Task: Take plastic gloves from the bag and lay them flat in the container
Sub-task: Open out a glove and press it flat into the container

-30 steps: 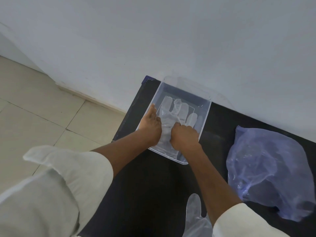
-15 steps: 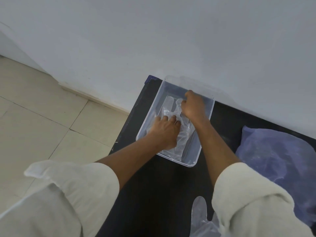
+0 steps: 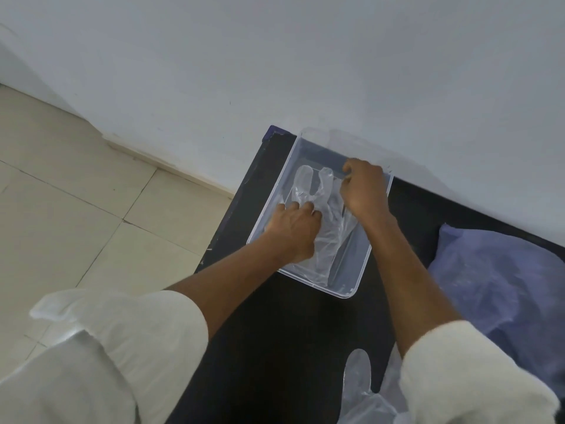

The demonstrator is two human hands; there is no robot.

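A clear plastic container [image 3: 351,287] stands on the black table by the wall. Inside it lies a clear plastic glove [image 3: 328,228], fingers pointing to the far end. My left hand [image 3: 293,229] presses down on the glove's left side with fingers spread. My right hand [image 3: 363,191] is over the far right part of the container, fingers pinched on the glove's finger tips. The bluish plastic bag [image 3: 501,283] lies to the right on the table. Another clear glove [image 3: 357,390] rests at the near edge, partly hidden by my right sleeve.
The black table [image 3: 275,347] ends at its left edge, just left of the container, with tiled floor [image 3: 76,209] beyond. A white wall [image 3: 305,71] stands directly behind the container and bag.
My right hand went from the glove's cuff up to its finger tips at the far end. My left hand shifted right onto the glove's palm. The glove's fingers are now partly bunched.
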